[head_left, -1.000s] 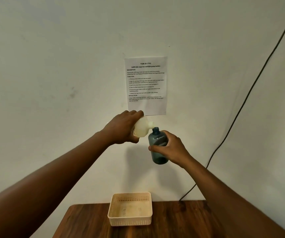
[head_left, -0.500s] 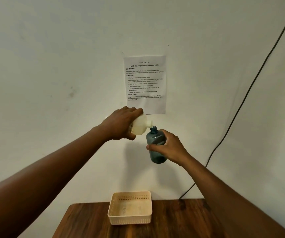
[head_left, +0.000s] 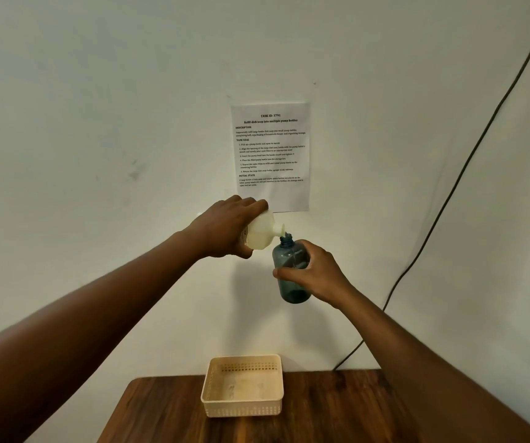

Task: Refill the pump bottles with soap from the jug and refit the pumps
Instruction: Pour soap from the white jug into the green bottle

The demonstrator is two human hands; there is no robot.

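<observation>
In mid-air in front of the wall, well above the surface, your right hand (head_left: pixel 316 274) wraps its fingers and thumb round the middle of a blue translucent pump bottle (head_left: pixel 291 270), held upright with its neck open and no pump fitted. A little dark liquid shows at its bottom; it looks mostly unfilled. Your left hand (head_left: pixel 225 228) grips the pale soap jug (head_left: pixel 262 233) from behind, tipped on its side so the spout sits right at the bottle's mouth, touching or just above it. To pour well, I judge you should keep the spout centred over the narrow neck, raise the jug's base slowly for a thin stream, and hold the bottle steady and vertical. Watch the level through the tinted wall and stop short of the neck, leaving room for the pump. Directly below, a cream slotted basket (head_left: pixel 243 407) rests on the wooden surface (head_left: pixel 337 410). A printed task sheet (head_left: pixel 271 155) hangs on the wall behind.
</observation>
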